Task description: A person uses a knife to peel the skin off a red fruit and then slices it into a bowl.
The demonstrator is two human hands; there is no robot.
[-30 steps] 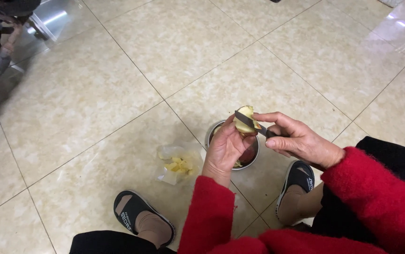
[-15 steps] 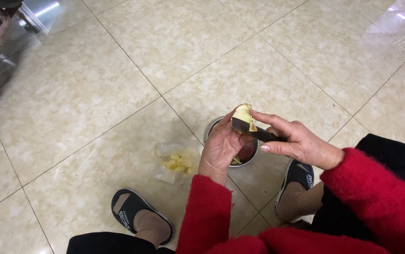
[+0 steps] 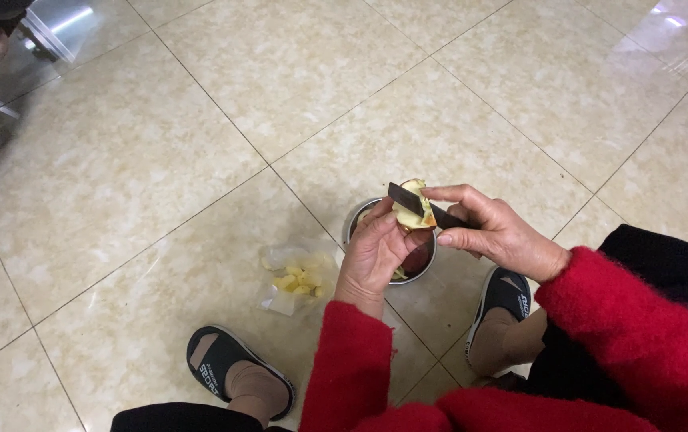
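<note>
Pale yellow fruit piece sat clamped in my left hand, above the steel bowl. My right hand closed on the dark knife, its blade laid across the fruit, long axis running right to left, tip pointing far-left.

The left hand covers most of the metal bowl, so its contents cannot be told. The knife shows only its dark blade; the right hand hides the handle. The pale fruit piece is partly covered by fingers. At the floor's top-left corner, a shiny object is cut off by the edge.
</note>
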